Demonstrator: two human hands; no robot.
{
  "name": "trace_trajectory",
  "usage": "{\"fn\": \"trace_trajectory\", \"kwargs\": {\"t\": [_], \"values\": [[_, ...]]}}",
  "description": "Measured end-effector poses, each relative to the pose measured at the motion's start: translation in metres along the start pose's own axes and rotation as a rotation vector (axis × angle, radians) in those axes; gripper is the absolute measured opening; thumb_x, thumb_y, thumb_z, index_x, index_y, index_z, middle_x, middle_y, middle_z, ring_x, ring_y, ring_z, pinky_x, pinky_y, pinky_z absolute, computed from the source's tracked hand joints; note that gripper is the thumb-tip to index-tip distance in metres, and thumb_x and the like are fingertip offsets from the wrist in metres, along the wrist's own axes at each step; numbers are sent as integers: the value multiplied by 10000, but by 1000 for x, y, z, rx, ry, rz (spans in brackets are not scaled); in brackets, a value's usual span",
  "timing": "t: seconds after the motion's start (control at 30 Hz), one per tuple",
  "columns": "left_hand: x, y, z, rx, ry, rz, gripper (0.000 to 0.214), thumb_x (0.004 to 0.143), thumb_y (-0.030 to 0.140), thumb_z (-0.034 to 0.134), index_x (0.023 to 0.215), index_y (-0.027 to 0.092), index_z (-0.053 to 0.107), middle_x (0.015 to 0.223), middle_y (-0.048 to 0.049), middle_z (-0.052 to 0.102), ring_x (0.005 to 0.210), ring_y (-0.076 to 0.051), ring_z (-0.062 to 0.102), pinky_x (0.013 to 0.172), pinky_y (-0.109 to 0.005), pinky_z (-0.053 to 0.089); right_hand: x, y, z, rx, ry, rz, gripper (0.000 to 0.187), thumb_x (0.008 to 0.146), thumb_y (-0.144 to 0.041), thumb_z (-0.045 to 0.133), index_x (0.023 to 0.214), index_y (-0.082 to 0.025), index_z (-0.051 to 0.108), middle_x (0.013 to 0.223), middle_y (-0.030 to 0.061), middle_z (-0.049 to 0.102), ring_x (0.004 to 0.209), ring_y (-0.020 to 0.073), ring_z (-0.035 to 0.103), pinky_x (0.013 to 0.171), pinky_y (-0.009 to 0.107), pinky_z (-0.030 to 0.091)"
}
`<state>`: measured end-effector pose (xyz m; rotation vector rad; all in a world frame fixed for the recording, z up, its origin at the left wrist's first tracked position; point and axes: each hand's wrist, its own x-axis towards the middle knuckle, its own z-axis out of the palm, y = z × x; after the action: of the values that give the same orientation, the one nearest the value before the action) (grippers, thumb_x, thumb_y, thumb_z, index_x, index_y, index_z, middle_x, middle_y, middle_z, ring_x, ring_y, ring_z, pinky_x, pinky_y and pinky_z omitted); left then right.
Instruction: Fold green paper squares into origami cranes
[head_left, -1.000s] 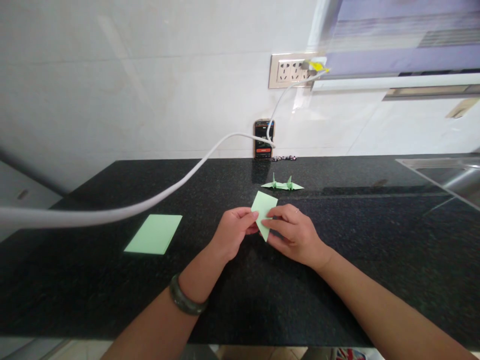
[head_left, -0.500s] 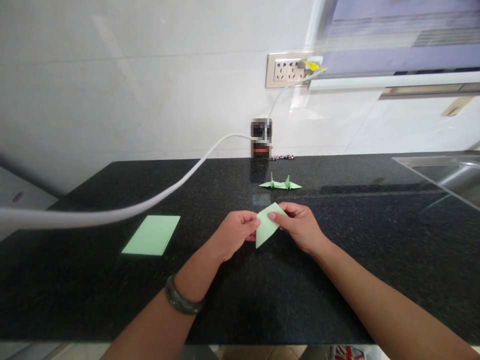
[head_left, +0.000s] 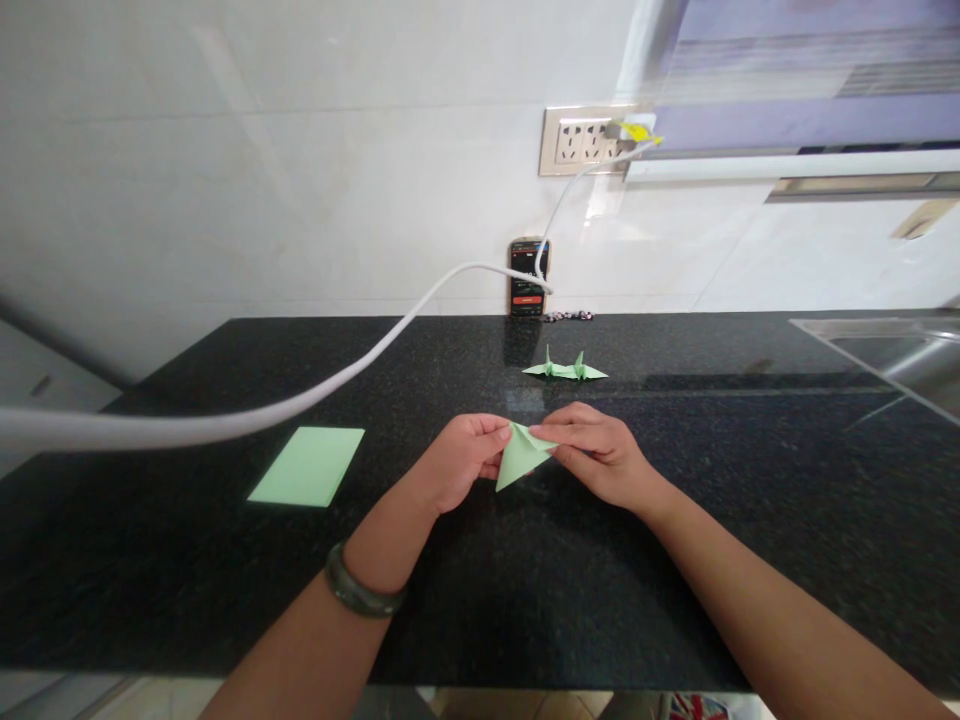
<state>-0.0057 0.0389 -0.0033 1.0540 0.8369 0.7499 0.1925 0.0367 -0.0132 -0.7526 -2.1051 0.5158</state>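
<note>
My left hand (head_left: pixel 457 468) and my right hand (head_left: pixel 596 452) meet over the middle of the black counter (head_left: pixel 675 520), both pinching a folded light green paper (head_left: pixel 517 458). The paper is a small triangle pointing down and to the left, held just above the counter. My left thumb and fingers close on its left edge. Fingers of my right hand press on its top right corner. A dark bracelet (head_left: pixel 360 592) circles my left wrist.
A stack of flat green paper sheets (head_left: pixel 307 466) lies to the left. A finished green paper crane (head_left: pixel 565 369) sits behind my hands. A phone (head_left: pixel 528 277) leans on the wall, cabled to a socket (head_left: pixel 581 141). A white cable (head_left: pixel 225 425) crosses left; a steel sink (head_left: pixel 892 350) is at right.
The green paper went from an upright folded strip to a flatter, smaller triangle. Both hands lowered it toward the counter and brought their fingers together at its top corner.
</note>
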Motion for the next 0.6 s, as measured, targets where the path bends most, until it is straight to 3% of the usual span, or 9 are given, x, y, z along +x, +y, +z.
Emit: {"fn": "trace_trajectory", "kwargs": {"t": [0.23, 0.6], "values": [[-1, 2, -5, -11, -25, -48, 272, 699, 339, 606, 825, 98, 611, 675, -70, 623, 554, -126, 579, 551, -256, 454, 3, -3, -9, -89, -148, -121, 317, 816, -158, 464, 1093, -251, 586, 972, 71, 622, 847, 166, 553, 743, 334, 449], [-1, 4, -4, 30, -10, -80, 264, 706, 332, 593, 841, 106, 611, 649, -67, 630, 532, -128, 586, 503, -233, 450, 6, -9, -8, 72, -198, -78, 283, 791, -143, 482, 1009, -240, 634, 925, 66, 642, 818, 155, 577, 745, 316, 454]]}}
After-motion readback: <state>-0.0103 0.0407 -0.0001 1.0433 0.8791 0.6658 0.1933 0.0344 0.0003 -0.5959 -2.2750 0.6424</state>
